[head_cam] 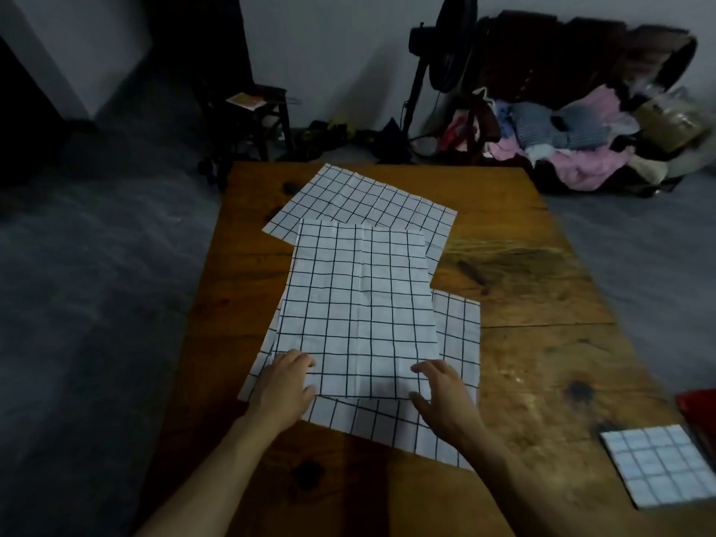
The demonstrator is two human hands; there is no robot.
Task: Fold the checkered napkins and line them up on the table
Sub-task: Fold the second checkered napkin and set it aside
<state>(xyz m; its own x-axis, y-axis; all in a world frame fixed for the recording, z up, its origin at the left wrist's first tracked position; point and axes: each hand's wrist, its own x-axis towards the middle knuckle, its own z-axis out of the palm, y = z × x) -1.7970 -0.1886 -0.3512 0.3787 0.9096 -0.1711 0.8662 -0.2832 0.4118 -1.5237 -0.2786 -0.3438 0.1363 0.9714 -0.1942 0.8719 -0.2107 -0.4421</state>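
Three white napkins with a black grid lie overlapped on the wooden table (534, 354). The top napkin (360, 304) is spread flat in the middle. It covers part of a far napkin (360, 195) and part of a near napkin (457, 331) underneath. My left hand (284, 385) rests on the top napkin's near left corner, fingers spread. Over its near right corner is my right hand (441, 397), fingers apart and slightly curled. Neither hand pinches cloth that I can see. A small folded checkered napkin (662, 463) lies at the table's near right edge.
A red object (697, 405) pokes in at the right edge beside the folded napkin. Beyond the table stand a dark stool (255, 114), a standing fan (445, 52) and a pile of clothes (581, 141) by the wall. Grey floor lies on both sides.
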